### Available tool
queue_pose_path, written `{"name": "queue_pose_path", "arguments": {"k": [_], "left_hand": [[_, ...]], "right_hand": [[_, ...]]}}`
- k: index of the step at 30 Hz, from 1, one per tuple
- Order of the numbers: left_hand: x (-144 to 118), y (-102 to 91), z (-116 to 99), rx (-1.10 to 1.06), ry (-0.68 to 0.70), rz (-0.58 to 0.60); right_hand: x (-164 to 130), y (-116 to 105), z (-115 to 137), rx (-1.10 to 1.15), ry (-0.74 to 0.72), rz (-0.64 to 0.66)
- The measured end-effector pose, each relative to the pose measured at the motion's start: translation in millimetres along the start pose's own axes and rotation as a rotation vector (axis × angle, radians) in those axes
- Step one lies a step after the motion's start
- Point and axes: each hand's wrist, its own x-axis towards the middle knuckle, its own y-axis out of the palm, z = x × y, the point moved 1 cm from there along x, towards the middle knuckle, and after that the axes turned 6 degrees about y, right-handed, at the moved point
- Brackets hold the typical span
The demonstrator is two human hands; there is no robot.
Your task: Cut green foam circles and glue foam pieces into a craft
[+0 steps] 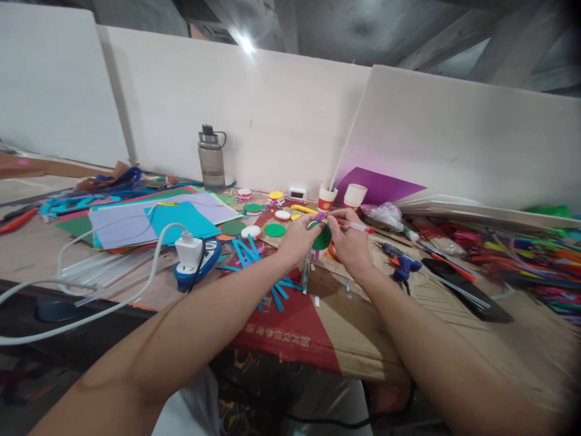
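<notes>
My left hand (298, 237) is closed on a green paper disc (322, 238), held above the cardboard with its face toward me. A purple paper strip (319, 216) shows at the disc's upper edge. Close against the disc, my right hand (353, 243) has its fingers bent, and a pen (358, 226) with a red end sticks out to the right from them. Its fingertips meet the purple strip near the left fingers; what exactly they pinch is too small to tell. Left of my hands lie another green disc (275, 230) and blue paper strips (278, 297).
A blue glue gun (399, 261) lies right of my hands, beside a black tray (467, 290). Left stand a power strip (196, 266) with a white cable, and coloured paper sheets (181, 224). A water bottle (211, 158) and paper cups (354, 196) stand by the white board (272, 109).
</notes>
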Motion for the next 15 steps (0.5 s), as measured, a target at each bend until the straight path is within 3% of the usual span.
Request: {"name": "queue_pose_path", "arguments": {"k": [15], "left_hand": [[0.4, -0.2, 1.4, 0.02, -0.009, 0.01]], "right_hand": [[0.2, -0.4, 1.1, -0.001, 0.001, 0.009]]}}
